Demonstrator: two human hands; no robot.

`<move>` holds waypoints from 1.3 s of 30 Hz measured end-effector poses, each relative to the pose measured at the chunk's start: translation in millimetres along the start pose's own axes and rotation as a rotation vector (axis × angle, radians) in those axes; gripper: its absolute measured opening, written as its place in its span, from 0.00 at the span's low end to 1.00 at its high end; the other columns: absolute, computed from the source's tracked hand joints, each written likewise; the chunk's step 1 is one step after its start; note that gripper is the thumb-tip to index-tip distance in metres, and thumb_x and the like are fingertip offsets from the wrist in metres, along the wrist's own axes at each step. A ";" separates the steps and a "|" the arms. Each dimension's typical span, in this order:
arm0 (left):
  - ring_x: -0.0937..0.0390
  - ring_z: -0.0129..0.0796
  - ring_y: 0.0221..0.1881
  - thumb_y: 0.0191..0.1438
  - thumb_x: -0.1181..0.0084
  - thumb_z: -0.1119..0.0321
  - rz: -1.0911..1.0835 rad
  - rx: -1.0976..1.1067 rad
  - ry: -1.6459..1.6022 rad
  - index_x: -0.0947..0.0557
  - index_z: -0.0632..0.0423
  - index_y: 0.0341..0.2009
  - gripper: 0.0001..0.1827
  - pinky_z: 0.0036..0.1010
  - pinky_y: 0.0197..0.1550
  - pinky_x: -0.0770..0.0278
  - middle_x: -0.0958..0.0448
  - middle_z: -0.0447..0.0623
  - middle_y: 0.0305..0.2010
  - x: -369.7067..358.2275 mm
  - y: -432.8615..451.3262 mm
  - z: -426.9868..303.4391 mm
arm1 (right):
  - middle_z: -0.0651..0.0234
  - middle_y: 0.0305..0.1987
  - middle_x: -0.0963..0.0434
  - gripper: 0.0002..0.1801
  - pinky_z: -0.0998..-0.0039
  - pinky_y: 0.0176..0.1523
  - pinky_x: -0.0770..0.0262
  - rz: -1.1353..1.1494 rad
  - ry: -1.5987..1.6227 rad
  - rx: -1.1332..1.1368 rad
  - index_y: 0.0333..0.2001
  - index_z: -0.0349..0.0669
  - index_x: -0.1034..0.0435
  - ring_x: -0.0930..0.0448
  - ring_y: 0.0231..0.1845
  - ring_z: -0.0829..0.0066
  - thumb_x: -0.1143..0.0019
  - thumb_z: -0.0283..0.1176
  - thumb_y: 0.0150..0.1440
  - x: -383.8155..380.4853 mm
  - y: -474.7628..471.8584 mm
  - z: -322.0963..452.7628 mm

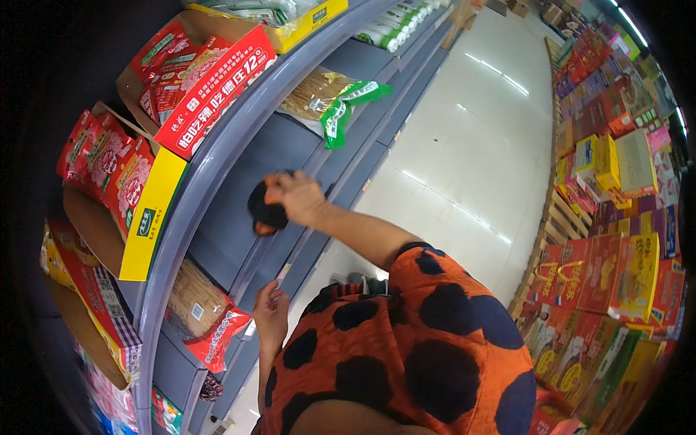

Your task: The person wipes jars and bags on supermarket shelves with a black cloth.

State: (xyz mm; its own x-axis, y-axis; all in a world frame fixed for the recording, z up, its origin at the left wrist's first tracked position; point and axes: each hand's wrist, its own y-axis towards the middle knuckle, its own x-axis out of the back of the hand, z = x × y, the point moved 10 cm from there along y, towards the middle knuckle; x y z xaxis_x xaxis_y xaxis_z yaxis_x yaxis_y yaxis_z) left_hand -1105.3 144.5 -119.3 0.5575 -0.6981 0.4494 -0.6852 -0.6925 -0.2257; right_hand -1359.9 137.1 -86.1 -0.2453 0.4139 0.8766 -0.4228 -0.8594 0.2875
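Observation:
My right hand (296, 198) grips a bunched black and orange cloth (270, 209), pressed on the dark grey metal shelf (217, 196). The cloth looks slightly blurred. Lower down, my left hand (272, 310) is raised near the shelf's front edge, its fingers loosely curled with nothing visible in them. Beyond my right hand lies a clear bag of brown noodles with a green end (321, 100). A bag of dried noodle sticks with a red end (204, 315) rests on the shelf to the left of my left hand.
On the upper shelf stand open cartons with red packets (117, 168), behind a curved clear plastic edge strip (204, 157). White-and-green rolls (391, 27) lie at the shelf's far end. A tiled aisle floor (462, 147) runs alongside, with stacked gift boxes (587, 272) on wooden pallets opposite.

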 end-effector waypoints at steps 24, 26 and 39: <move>0.28 0.36 0.53 0.56 0.44 0.70 0.199 -0.109 -0.422 0.30 0.63 0.56 0.23 0.27 0.56 0.33 0.27 0.54 0.52 -90.1 162.4 -105.3 | 0.47 0.54 0.28 0.37 0.60 0.47 0.22 -0.297 2.132 -0.593 0.60 0.34 0.42 0.23 0.48 0.52 0.52 0.50 0.54 78.8 -126.9 -142.0; 0.33 0.39 0.57 0.56 0.42 0.65 0.109 -0.062 -0.577 0.36 0.63 0.60 0.31 0.29 0.59 0.36 0.31 0.56 0.57 -103.3 211.1 -114.3 | 0.46 0.56 0.30 0.39 0.59 0.50 0.23 -0.240 2.163 -0.511 0.61 0.34 0.43 0.24 0.50 0.50 0.51 0.52 0.55 86.6 -113.7 -158.7; 0.23 0.39 0.45 0.53 0.37 0.63 -0.042 0.293 -0.937 0.28 0.58 0.54 0.26 0.35 0.44 0.24 0.24 0.51 0.49 -199.6 389.1 -136.6 | 0.45 0.60 0.35 0.46 0.53 0.46 0.23 -0.371 2.250 -0.419 0.66 0.42 0.49 0.24 0.47 0.45 0.65 0.65 0.55 147.0 -137.8 -289.1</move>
State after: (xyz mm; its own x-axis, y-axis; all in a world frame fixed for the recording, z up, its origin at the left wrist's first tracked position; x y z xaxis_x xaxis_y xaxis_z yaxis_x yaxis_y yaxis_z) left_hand -1547.2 39.3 -178.8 0.8119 -0.4460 -0.3767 -0.5831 -0.6496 -0.4878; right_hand -1590.0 403.2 -108.4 -0.2509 0.2940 -0.9223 -0.6809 -0.7309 -0.0477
